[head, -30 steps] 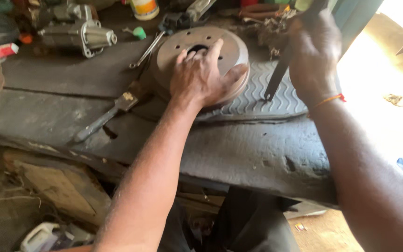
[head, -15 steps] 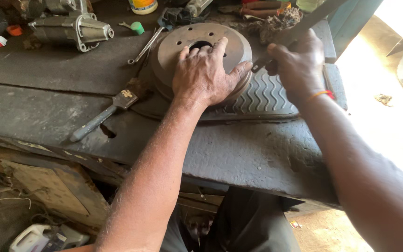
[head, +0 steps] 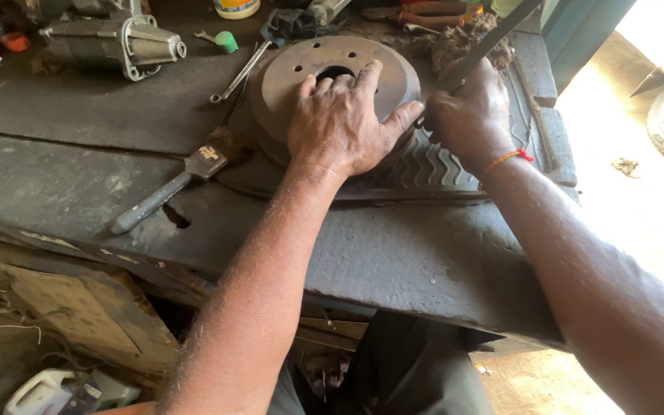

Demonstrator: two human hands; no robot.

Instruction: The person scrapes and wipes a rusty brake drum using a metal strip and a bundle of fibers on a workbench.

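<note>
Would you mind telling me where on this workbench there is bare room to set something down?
Free: the dark bench front below the ribbed rubber mat, and the stretch between the metal housing and the hammer. Crowded: the back edge behind the brake drum, where both hands work.

Rusty round brake drum (head: 301, 81) lies flat on ribbed rubber mat (head: 432, 165); dark metal rod (head: 493, 38) slants beside it.

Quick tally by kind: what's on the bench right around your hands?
Brake drum, under the left hand: 1
Dark bar, gripped by the right hand: 1
Ribbed rubber mat: 1
Hammer: 1
Spanner: 1
Starter motor: 1
Total: 6
</note>
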